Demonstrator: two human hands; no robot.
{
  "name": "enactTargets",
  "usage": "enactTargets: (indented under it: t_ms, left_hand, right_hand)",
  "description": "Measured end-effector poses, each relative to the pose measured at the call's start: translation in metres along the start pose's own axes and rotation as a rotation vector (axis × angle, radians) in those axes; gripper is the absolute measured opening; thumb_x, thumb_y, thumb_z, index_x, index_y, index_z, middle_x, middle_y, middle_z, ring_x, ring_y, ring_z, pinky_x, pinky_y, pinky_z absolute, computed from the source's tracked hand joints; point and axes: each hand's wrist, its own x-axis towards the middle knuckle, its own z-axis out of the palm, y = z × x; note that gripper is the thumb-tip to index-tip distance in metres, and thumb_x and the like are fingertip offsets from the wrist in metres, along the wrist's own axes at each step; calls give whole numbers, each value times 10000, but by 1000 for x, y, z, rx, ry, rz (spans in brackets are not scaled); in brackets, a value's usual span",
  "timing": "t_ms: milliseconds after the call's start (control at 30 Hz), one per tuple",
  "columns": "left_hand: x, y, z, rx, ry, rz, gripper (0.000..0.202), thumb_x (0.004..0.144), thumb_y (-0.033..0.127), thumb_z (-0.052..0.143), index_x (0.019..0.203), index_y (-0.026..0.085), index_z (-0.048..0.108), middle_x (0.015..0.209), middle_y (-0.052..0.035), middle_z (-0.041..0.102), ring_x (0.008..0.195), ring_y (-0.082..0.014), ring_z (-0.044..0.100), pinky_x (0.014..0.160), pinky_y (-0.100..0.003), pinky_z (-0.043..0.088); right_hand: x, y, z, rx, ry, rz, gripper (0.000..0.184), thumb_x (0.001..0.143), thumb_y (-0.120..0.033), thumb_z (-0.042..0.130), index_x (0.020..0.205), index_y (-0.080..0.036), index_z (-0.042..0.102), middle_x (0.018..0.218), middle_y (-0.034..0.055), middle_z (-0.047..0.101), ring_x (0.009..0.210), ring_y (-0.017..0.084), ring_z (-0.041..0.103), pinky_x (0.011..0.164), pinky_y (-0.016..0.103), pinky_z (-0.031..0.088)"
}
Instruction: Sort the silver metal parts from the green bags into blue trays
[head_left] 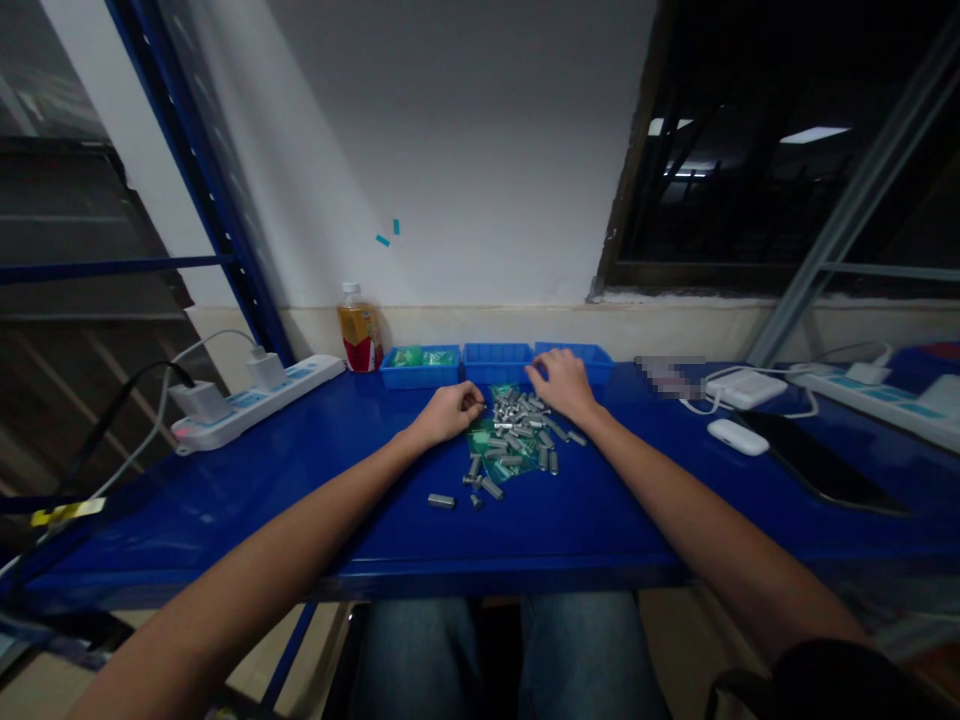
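Observation:
A pile of small metal standoffs and screws [517, 412] lies on a green plastic bag [517, 468] in the middle of the blue table. My left hand [451, 411] is at the left edge of the pile, its fingers curled together in a pinch; what they hold, if anything, is too small to make out. Over the pile's far right side, my right hand [564, 382] hovers in front of the right blue bin [596, 365], thumb and forefinger apart with nothing visible between them. One loose metal standoff [441, 501] rests nearer the front edge.
The left blue bin [420, 377] contains green packets; beside it stands the middle blue bin [496, 352]. A drink bottle [360, 330] and a power strip [259, 403] are at left. At right lie a white case [738, 437], a phone [821, 462] and a white charger [746, 387] with cables.

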Motion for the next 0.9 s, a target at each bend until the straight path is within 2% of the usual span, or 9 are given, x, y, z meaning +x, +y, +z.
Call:
enactTargets:
  t_ms: [100,167,267,467,533,633,767,900]
  left_hand:
    - [3,1,0,-123,101,-37,110,803,254,540,854,162,511,765,-13,603,691,-132,577,661,-251,463]
    - [5,1,-1,-197,139,-42,131,816,258,528,883,161,471,768,-7,587,706,-121,575,683,-248,466]
    - [6,3,-1,-271,140,-34,147,813,262,546,872,165,452,747,7,571,695,-110,567,672,-235,462]
    - [5,8,2,-278,114,-22,160,850,315,504,829,158,485,766,-15,608,711,-120,591,682,-243,471]
    - [4,9,2,-235,105,-29,170,872,312,468,902,151,516,777,-27,633,724,-132,609,686,-255,475]
    - [1,11,2,-125,64,-22,188,830,273,528,965,154,582,781,-32,662,724,-154,618,693,-272,468]
    - [-2,15,5,1,-22,32,143,736,285,638,828,180,664,788,-29,677,725,-172,617,691,-271,454]
    - [-2,19,8,55,-43,53,66,714,244,632,734,187,658,747,-20,668,710,-174,609,669,-263,449]
  right_hand:
    - [-5,-35,-2,76,-104,-275,194,837,-333,572,985,-217,620,940,47,632,944,212,503,794,320,353]
    - [-7,-50,-3,109,-128,-374,198,833,-291,578,1011,-206,598,954,53,625,942,212,499,783,319,351]
    - [-8,-57,-6,135,-127,-419,143,861,-232,523,977,-176,587,931,78,612,919,223,491,767,331,345]
    - [-7,-52,-10,142,-116,-454,145,883,-239,492,973,-181,590,917,80,602,902,224,495,763,329,349]
    - [-3,-47,-11,109,-104,-394,159,893,-297,490,935,-197,607,920,72,609,917,222,502,777,323,353]
    - [6,-27,-8,32,-33,-135,238,908,-365,458,880,-199,628,937,80,619,948,228,508,810,325,356]
    - [15,13,-3,-49,65,183,294,908,-327,420,862,-143,644,942,151,613,952,276,500,804,381,364]
    - [13,38,4,-92,103,353,322,895,-342,421,854,-138,666,957,175,615,967,315,487,777,427,367]
